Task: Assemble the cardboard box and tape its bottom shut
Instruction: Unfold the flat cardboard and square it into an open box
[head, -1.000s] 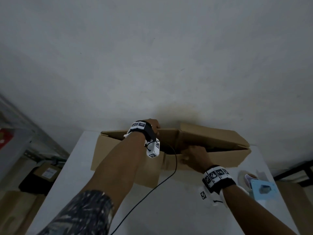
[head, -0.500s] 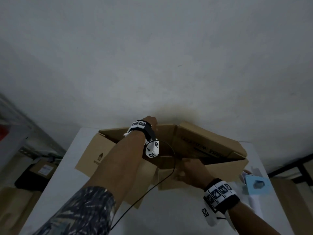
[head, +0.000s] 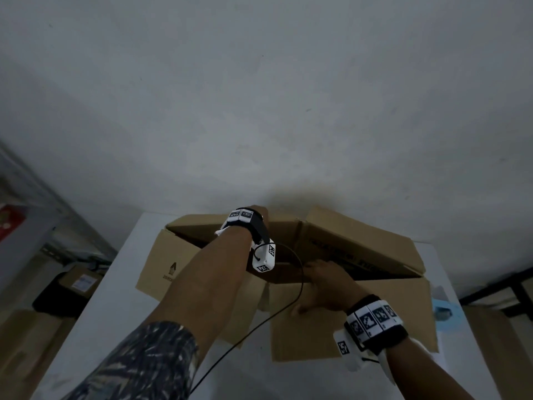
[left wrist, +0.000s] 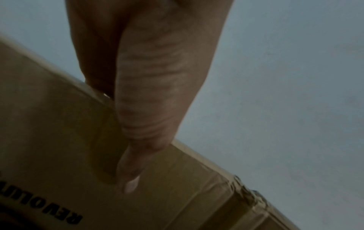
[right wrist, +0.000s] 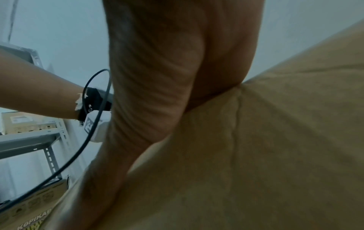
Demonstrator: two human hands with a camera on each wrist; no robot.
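Cardboard box [head: 357,255] on white table [head: 121,307], flaps splayed open, hollow interior dark, contents not discernible. Black print "REVOLUT…" on inner panel, cut off at left wrist view's edge; small arrow mark with unreadable caption on left flap. Left hand [head: 261,216] at far rim, thumb and fingers pinching panel edge. Right hand [head: 326,287] on near flap, fingers over its edge, gripping. "KOPIKA…" legible on another carton [right wrist: 29,216] beside grey metal shelving [right wrist: 29,140]. Light-blue object [head: 442,313] at right table edge, blurred.
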